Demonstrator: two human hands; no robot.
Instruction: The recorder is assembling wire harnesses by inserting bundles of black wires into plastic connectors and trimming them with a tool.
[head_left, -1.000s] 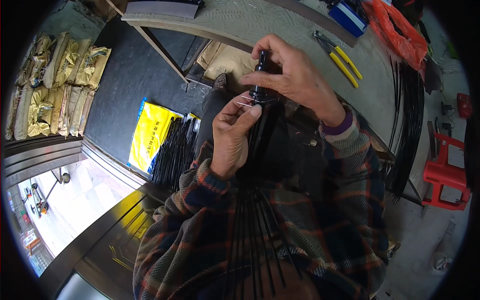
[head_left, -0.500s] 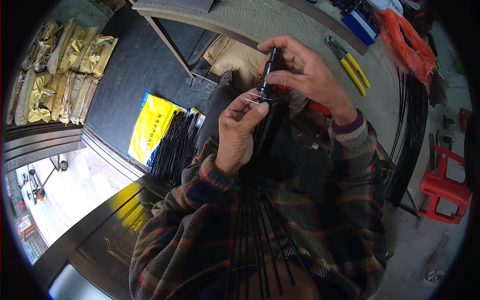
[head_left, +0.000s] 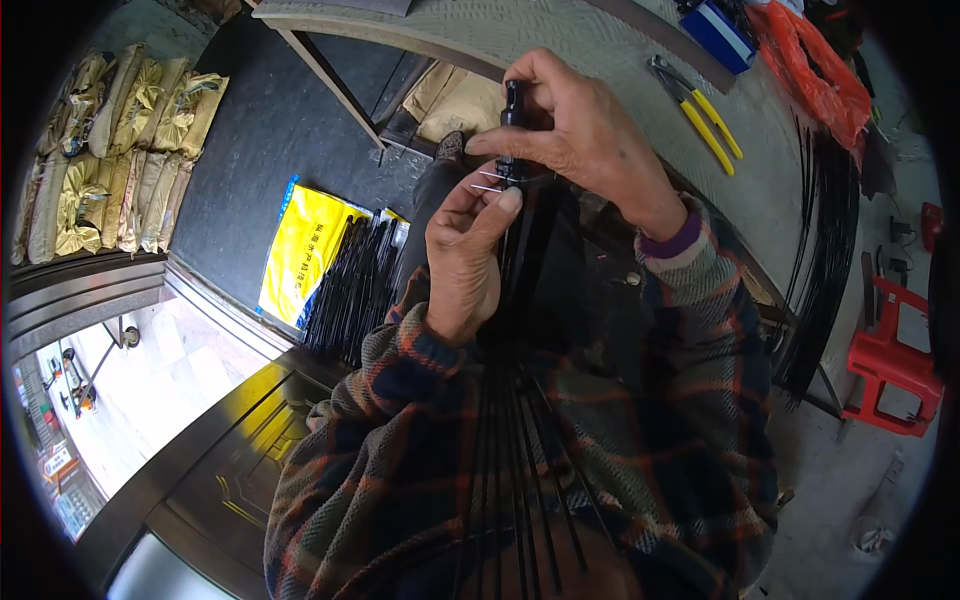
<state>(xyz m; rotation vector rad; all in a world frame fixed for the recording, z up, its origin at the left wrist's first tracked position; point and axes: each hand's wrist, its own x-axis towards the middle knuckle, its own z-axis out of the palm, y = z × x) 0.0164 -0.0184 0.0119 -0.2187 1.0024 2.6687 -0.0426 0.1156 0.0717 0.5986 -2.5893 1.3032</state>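
Note:
My left hand (head_left: 462,250) is closed, thumb and fingers pinching at the lower end of a black tubular piece (head_left: 514,112). Two thin bright metal ends (head_left: 487,188) stick out past its fingertips to the left. From above and the right, my right hand (head_left: 595,135) grips the tube, its thumb across the front and fingers behind. Several thin black rods (head_left: 520,440) run back over my lap toward my chest. How they join the tube is hidden by my left hand and the dark clothing.
A bench (head_left: 470,35) ahead carries yellow-handled pliers (head_left: 705,125), a blue box (head_left: 717,35) and a red plastic bag (head_left: 815,75). Black rods lie on a yellow bag (head_left: 305,240) at left and hang at right. Stacked sacks (head_left: 120,150) and a red stool (head_left: 895,365) flank me.
Both hands have shifted a little left with the black tube. My right thumb has swung across it, and the tube stands more upright.

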